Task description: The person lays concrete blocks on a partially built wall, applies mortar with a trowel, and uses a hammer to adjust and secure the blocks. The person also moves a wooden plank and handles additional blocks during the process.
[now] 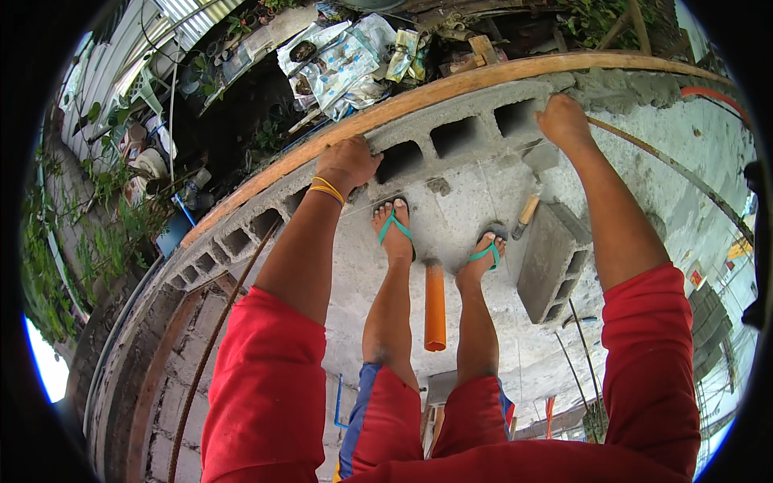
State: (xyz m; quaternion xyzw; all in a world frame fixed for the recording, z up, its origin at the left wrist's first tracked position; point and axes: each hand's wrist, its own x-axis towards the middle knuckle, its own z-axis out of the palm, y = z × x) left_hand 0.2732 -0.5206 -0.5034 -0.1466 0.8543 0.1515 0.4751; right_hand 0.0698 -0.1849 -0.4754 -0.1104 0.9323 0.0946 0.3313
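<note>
A grey hollow concrete block (487, 129) lies in line with the row of blocks along the wall's top, its dark cells facing up. My left hand (350, 163), with yellow bands at the wrist, is closed over its left end, the thumb beside a cell. At the other end my right hand (564, 122) is closed on the block, fingers curled down and partly hidden. A trowel (527, 216) with a wooden handle lies below my right hand, its grey blade toward the wall. Grey mortar (624, 90) spreads along the wall beyond that hand.
A wooden board (459, 87) runs along the wall's far side. Another concrete block (551, 262) stands on the floor by my right foot. An orange pipe (435, 306) lies between my feet. Rusty bars (676, 167) cross at right; plants and debris fill the ground beyond.
</note>
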